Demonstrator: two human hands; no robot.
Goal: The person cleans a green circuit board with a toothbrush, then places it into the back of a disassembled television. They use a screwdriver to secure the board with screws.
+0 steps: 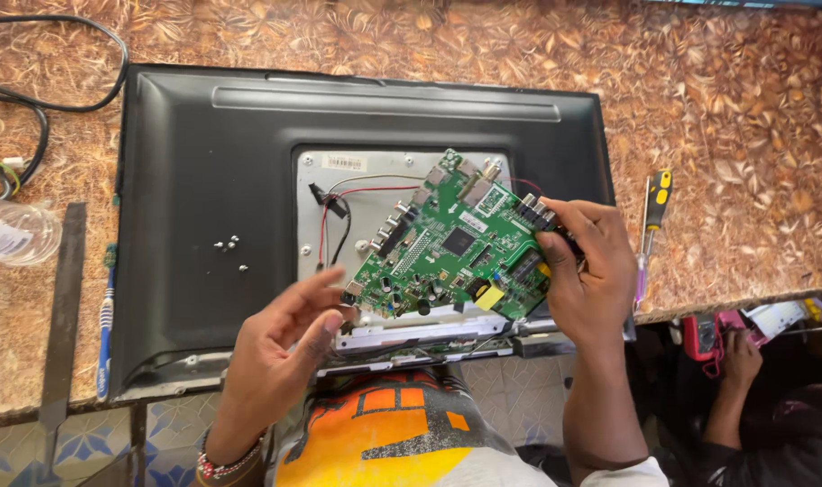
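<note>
The green circuit board [456, 243] is held tilted above the open back of the television [248, 225]. The right hand [591, 271] pinches its connector edge; the left hand [289, 338] steadies the lower corner, fingers seemingly closed on it. It looks light, stiff and fragile, so best held by the edges.

One circuit board [456, 243]; one television [203, 180]; two screwdrivers [650, 225]; one toothbrush [105, 320]
</note>
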